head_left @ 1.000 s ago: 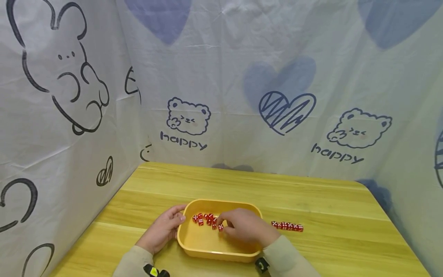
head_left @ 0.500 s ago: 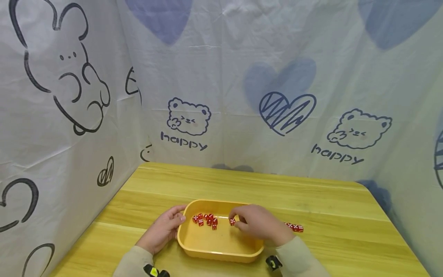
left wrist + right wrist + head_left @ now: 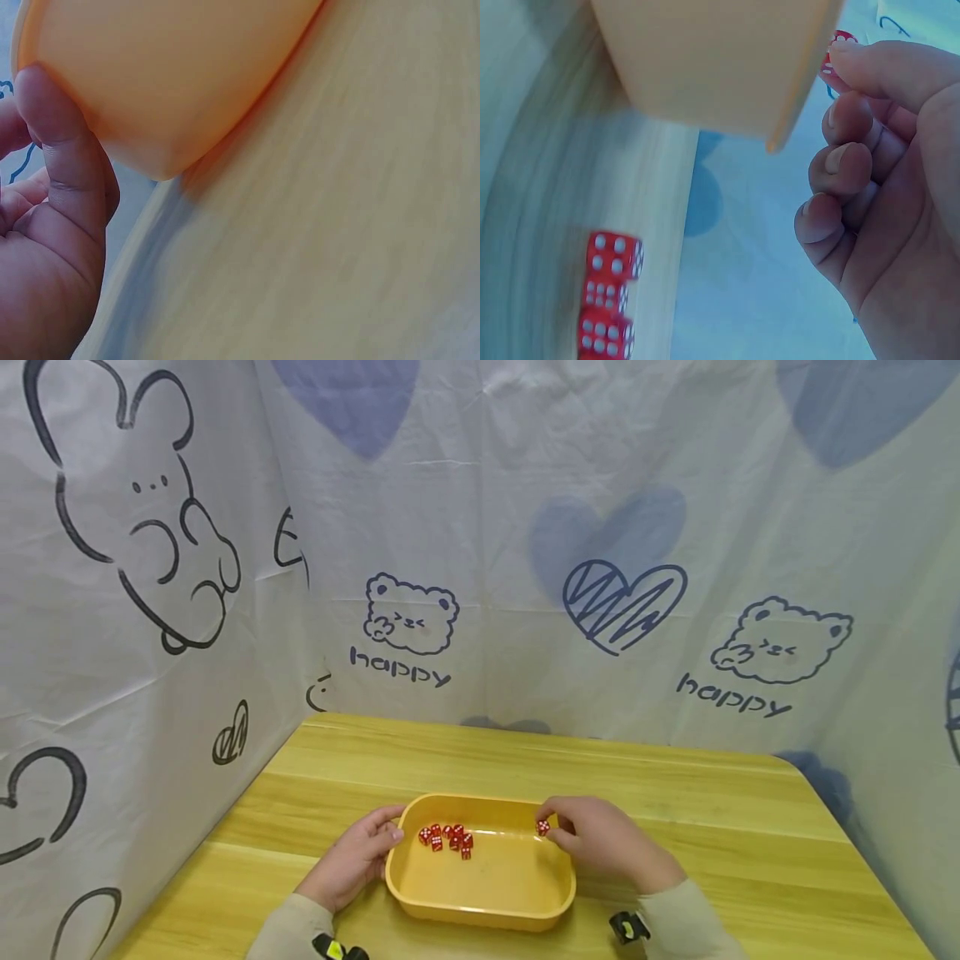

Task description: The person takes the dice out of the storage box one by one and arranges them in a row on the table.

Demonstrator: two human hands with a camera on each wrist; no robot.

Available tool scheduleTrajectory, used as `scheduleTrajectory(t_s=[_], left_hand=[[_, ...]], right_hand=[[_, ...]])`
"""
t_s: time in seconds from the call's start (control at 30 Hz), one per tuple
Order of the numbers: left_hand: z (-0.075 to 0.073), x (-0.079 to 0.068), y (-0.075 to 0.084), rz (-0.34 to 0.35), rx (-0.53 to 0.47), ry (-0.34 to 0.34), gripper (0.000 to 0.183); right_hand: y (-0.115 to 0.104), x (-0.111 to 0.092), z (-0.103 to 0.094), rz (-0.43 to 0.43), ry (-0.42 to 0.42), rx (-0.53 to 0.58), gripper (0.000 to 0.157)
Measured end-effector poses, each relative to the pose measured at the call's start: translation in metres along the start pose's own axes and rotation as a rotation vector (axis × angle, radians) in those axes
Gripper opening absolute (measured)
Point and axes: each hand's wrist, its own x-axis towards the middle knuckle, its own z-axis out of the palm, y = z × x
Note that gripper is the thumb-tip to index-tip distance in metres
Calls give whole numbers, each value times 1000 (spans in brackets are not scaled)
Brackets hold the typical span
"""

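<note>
A yellow plastic tub (image 3: pixel 480 912) stands on the table, with several red dice (image 3: pixel 455 842) grouped in its left half. My left hand (image 3: pixel 358 858) grips the tub's left rim, thumb on the near side of the wall, as the left wrist view also shows. Over the tub's right rim, my right hand (image 3: pixel 600 839) pinches one red die (image 3: pixel 542 828) between thumb and index finger. In the right wrist view that die is partly covered by the thumb, and the other fingers are curled toward the palm.
A row of red dice (image 3: pixel 606 300) lies on the table right of the tub; in the head view my right hand and forearm cover it. The wooden table (image 3: pixel 735 827) ends at a printed white cloth (image 3: pixel 510 635) behind and at both sides.
My right hand has picked a die up from the dice in the tub and carried it right, up to the right rim. The left hand has stayed on the left rim.
</note>
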Motion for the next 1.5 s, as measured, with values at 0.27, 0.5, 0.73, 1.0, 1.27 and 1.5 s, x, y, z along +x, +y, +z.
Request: scheduleTrajectory(t_s=[0.27, 0.5, 0.73, 1.0, 1.27, 1.5], left_hand=[[1, -1, 1, 0, 7, 9, 55], [1, -2, 1, -2, 12, -3, 54], [0, 1, -2, -1, 11, -8, 55], [0, 0, -1, 2, 4, -7, 57], [0, 1, -1, 2, -3, 1, 56], [-1, 0, 0, -2, -3, 4, 57]], right_hand=[[15, -12, -4, 26, 46, 28, 14], [30, -24, -10, 96, 67, 56, 17], [46, -40, -15, 135, 92, 69, 20], [66, -56, -20, 196, 119, 89, 19], [90, -73, -28, 282, 104, 89, 21], [112, -83, -29, 297, 89, 99, 21]])
